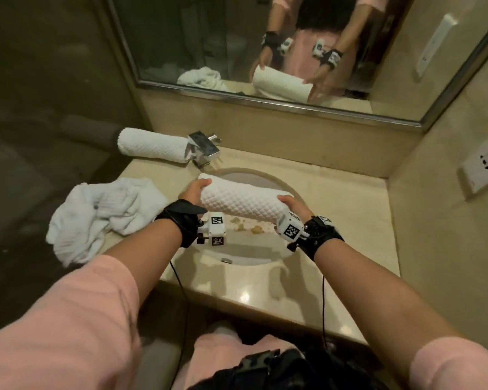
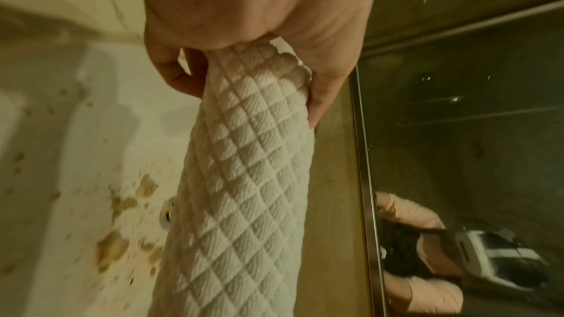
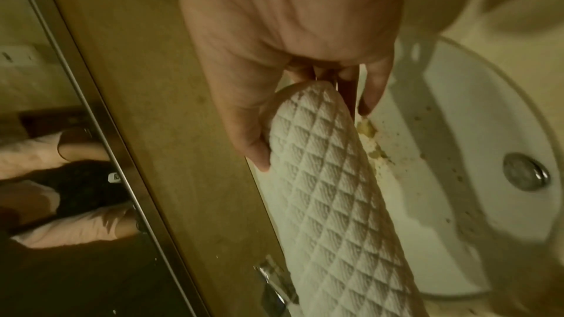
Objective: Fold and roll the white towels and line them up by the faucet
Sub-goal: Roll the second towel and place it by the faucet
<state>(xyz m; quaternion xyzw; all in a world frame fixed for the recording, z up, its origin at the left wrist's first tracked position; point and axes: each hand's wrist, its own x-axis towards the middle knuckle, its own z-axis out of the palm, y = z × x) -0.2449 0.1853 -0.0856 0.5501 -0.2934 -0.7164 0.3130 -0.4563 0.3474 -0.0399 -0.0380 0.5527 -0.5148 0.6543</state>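
A rolled white quilted towel (image 1: 241, 202) hangs in the air above the sink basin (image 1: 248, 178), held level by its two ends. My left hand (image 1: 196, 190) grips the left end; in the left wrist view the fingers (image 2: 323, 86) curl round the roll (image 2: 244, 189). My right hand (image 1: 292, 205) grips the right end, thumb and fingers (image 3: 244, 129) pinching the roll (image 3: 329, 201). A second rolled towel (image 1: 152, 146) lies on the counter left of the chrome faucet (image 1: 204, 149). Unfolded white towels (image 1: 96, 218) sit heaped at the counter's left.
The beige counter (image 1: 344, 198) runs to a side wall on the right with a socket plate (image 1: 483, 164). A mirror (image 1: 293, 38) stands behind the backsplash. The basin has brown stains (image 3: 369, 129) and a metal drain (image 3: 525, 174).
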